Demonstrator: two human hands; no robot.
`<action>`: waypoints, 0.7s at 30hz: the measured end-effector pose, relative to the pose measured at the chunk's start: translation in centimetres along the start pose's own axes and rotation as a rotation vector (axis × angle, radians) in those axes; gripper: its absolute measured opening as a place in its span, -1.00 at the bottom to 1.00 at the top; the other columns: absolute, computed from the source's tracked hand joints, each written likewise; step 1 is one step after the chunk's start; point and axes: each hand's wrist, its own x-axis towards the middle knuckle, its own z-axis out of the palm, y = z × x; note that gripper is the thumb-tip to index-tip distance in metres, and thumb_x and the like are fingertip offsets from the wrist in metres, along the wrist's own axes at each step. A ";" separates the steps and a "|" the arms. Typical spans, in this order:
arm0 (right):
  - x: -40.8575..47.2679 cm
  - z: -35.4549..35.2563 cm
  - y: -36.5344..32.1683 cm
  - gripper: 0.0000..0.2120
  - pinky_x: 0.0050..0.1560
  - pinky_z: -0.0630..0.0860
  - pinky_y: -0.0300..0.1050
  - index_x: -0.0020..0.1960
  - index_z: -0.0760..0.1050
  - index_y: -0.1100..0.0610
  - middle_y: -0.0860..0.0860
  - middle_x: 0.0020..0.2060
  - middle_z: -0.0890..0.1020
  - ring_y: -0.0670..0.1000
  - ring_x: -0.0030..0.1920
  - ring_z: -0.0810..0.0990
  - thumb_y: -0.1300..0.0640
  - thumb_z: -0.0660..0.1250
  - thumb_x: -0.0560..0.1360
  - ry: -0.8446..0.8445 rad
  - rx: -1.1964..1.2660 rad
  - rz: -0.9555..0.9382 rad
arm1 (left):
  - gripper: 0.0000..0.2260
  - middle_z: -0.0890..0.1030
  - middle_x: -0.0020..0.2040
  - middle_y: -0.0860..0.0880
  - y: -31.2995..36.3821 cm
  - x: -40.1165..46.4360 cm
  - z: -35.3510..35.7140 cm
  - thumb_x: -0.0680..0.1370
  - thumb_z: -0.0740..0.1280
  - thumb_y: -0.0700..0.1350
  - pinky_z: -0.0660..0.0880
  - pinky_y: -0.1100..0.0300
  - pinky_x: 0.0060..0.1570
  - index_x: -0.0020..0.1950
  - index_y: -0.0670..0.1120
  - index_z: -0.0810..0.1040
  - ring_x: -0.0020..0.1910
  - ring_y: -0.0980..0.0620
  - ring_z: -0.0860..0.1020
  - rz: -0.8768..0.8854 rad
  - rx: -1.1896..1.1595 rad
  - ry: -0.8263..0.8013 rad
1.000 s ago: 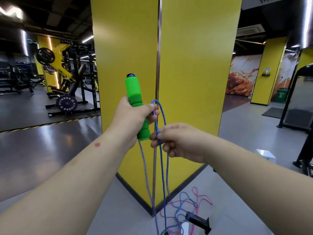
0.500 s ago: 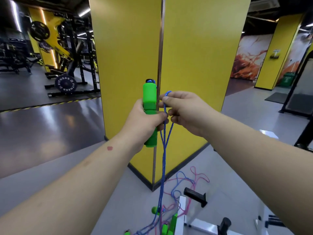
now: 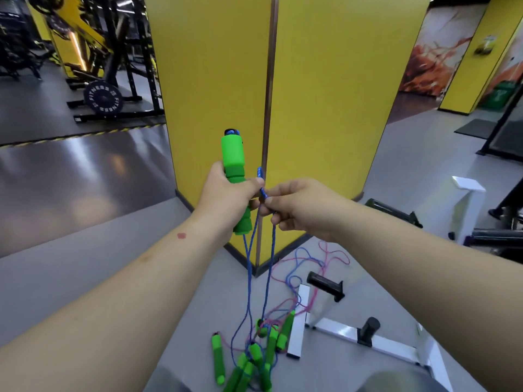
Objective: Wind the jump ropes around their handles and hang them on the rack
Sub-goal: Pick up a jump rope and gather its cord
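Observation:
My left hand [image 3: 226, 198] grips a green foam jump-rope handle [image 3: 233, 159] upright in front of a yellow pillar. Its blue rope [image 3: 249, 267] hangs from the handle's lower end to the floor. My right hand [image 3: 300, 206] pinches a fold of that blue rope right beside the handle, and a short loop pokes up above the fingers. On the floor below lies a pile of several green handles [image 3: 254, 357] tangled with blue and pink ropes [image 3: 311, 264]. A white rack frame [image 3: 353, 335] with black pegs stands on the floor at the lower right.
The yellow pillar [image 3: 325, 94] stands directly ahead, its corner close behind the hands. Weight machines and a plate [image 3: 103, 97] are at the far left. A white box [image 3: 467, 205] and dark equipment sit at the right. Grey floor lies to the left.
The camera has tilted down, so more of the floor pile and rack shows. My right hand has dropped from the handle's top level to beside its middle, still pinching the blue rope.

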 end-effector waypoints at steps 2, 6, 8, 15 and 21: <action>0.3 0.0 0.5 -0.90 -0.40 0.52 -0.25 0.08 0.55 0.25 0.13 -0.18 0.67 -0.08 -0.40 0.55 0.29 0.28 0.61 0.029 0.050 -0.023 | -0.77 0.61 -0.11 -0.09 -1.2 -0.5 0.1 0.56 0.43 -0.24 0.55 0.20 -0.35 0.00 -0.03 0.40 -0.33 0.08 0.63 -0.006 -0.020 0.012; 1.0 0.3 1.5 -0.92 -0.42 0.49 -0.26 0.01 0.56 0.22 0.11 -0.28 0.64 -0.09 -0.43 0.53 0.28 0.29 0.61 0.061 0.142 -0.042 | -0.81 0.62 -0.26 0.06 -3.8 -1.8 0.4 0.58 0.37 -0.25 0.56 0.17 -0.36 -0.01 -0.01 0.41 -0.27 0.06 0.64 -0.051 -0.036 -0.028; 1.4 0.6 2.3 -0.91 -0.43 0.48 -0.27 0.04 0.56 0.22 0.09 -0.28 0.63 -0.09 -0.43 0.51 0.28 0.27 0.62 0.100 0.184 -0.044 | -0.79 0.61 -0.27 0.09 -4.9 -2.2 0.5 0.57 0.38 -0.29 0.55 0.20 -0.36 -0.02 -0.02 0.41 -0.27 0.08 0.65 -0.098 -0.081 -0.070; 2.5 0.6 5.7 -0.90 -0.43 0.42 -0.25 0.11 0.54 0.16 0.06 -0.16 0.66 -0.08 -0.41 0.49 0.21 0.31 0.61 0.155 0.288 0.037 | -0.71 0.62 -0.16 -0.14 -7.8 -2.7 0.8 0.53 0.45 -0.34 0.54 0.17 -0.33 0.00 -0.04 0.39 -0.37 0.06 0.60 -0.127 -0.046 -0.105; 1.6 1.1 7.7 -0.88 -0.31 0.42 -0.21 0.02 0.57 0.14 0.07 -0.13 0.66 -0.05 -0.35 0.49 0.22 0.25 0.60 -0.080 0.113 0.181 | -0.71 0.64 -0.25 -0.12 -6.6 0.2 0.4 0.52 0.43 -0.33 0.58 0.07 -0.24 0.02 -0.08 0.36 -0.31 -0.06 0.61 -0.064 -0.080 -0.028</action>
